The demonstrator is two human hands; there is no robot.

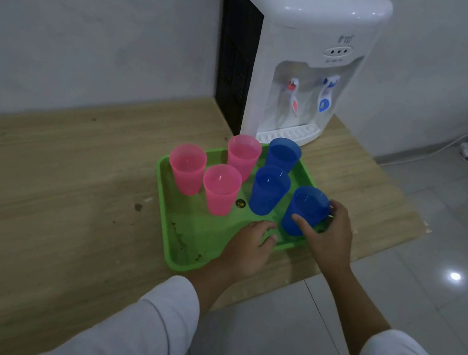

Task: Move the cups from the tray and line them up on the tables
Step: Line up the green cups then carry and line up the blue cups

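Right hand (328, 237): fingers round nearest translucent blue plastic cup (303, 213).
Left hand (248, 247): on green plastic tray (166, 196) (grip unclear).
Risk: lift may clip neighbouring blue cup (269, 191).

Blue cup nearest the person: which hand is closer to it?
Right. The right hand grips the blue cup; the left hand rests on the green tray at its near rim, just beside the cup.

Three pink cups (186, 169) (220, 189) (243, 155), three blue cups (283, 154) (269, 190) (303, 210), one green tray (205, 228), one wooden table (52, 192), one white water dispenser (308, 34) at the tray's twelve o'clock, two taps (293, 94) (326, 95), two hands (248, 248) (329, 234).
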